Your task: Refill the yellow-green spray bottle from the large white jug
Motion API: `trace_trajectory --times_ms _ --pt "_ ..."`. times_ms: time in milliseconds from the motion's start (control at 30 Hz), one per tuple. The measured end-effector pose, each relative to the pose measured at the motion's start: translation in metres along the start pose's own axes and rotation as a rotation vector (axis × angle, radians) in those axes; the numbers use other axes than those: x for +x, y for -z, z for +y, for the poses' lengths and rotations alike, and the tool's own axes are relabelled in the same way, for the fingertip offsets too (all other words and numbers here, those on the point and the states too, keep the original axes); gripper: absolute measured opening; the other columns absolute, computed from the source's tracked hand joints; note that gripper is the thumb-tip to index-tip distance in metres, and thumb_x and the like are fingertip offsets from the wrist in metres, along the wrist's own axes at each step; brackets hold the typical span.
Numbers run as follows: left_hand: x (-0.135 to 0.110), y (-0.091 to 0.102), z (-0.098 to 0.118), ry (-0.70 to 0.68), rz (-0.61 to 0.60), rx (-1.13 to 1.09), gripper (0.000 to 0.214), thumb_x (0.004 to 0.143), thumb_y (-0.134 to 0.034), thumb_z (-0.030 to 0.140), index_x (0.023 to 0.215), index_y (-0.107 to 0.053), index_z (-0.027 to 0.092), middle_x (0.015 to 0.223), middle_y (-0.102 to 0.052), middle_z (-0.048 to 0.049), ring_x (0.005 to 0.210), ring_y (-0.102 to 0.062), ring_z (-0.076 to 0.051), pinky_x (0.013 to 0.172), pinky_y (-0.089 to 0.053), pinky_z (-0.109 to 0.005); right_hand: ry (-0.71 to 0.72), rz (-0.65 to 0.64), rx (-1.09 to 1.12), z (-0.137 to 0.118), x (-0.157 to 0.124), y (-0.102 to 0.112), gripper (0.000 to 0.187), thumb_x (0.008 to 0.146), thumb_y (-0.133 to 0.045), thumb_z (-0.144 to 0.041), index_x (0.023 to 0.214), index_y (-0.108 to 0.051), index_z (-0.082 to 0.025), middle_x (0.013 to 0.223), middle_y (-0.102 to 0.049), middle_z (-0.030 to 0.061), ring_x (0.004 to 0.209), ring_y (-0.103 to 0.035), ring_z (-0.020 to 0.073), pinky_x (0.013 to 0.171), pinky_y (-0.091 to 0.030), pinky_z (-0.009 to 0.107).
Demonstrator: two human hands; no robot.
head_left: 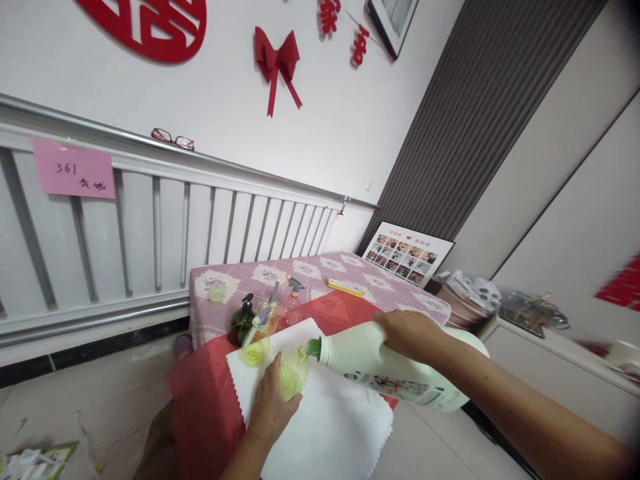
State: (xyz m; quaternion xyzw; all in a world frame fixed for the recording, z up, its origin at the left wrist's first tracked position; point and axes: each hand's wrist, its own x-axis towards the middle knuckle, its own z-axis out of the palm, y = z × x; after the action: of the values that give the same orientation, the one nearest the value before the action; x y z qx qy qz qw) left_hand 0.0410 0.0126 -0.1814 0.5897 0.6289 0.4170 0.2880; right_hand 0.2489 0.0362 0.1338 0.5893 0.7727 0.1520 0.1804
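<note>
The small clear bottle [293,372], part full of yellow-green liquid, stood on the white cloth [335,427] at the near edge of the counter [320,270]. The left hand [270,403] had its grip wrapped round the bottle's lower side. It looked light, thin-walled and easily tipped, best held low around the body as it was. The green spout of the large white bottle [380,373] lay tilted nearly level, touching or just at the small bottle's mouth. The right hand [410,333] clamped the big bottle from above, near its shoulder. That bottle seemed heavy and smooth, likely slippery if wet, so a firm hold near the handle end would suit it.

Under the white cloth lay a red cloth [210,400]. Just beyond stood a yellow spray bottle [256,343], a dark pump bottle [243,320] and two more sprayers. Farther back were a yellow strip [345,288] and a photo board [407,257] leaning against the wall.
</note>
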Motion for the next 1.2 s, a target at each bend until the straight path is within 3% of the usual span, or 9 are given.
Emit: trace_trajectory --times_ms 167,1200 --pt "0.0001 0.0 0.0004 -0.001 -0.002 -0.015 0.099 0.072 -0.063 0.032 0.159 -0.019 0.014 0.164 -0.044 -0.0144 0.15 -0.044 -0.026 0.127 -0.034 -0.036 0.01 -0.014 -0.004 -0.001 -0.0005 0.0019 0.033 0.079 -0.055 -0.01 0.106 -0.073 -0.017 0.103 -0.081 0.017 0.097 -0.076 0.0381 0.066 -0.041 0.036" --pt "0.0008 -0.0021 -0.0015 0.0 0.001 -0.024 0.1 0.071 -0.063 0.031 0.159 -0.018 0.014 0.163 -0.044 -0.0141 0.151 -0.043 -0.026 0.128 -0.034 -0.037 0.006 -0.019 -0.012 -0.0006 0.0 0.0013 0.031 0.08 -0.055 -0.011 0.105 -0.072 -0.019 0.102 -0.081 0.0164 0.096 -0.076 0.0375 0.066 -0.041 0.035"
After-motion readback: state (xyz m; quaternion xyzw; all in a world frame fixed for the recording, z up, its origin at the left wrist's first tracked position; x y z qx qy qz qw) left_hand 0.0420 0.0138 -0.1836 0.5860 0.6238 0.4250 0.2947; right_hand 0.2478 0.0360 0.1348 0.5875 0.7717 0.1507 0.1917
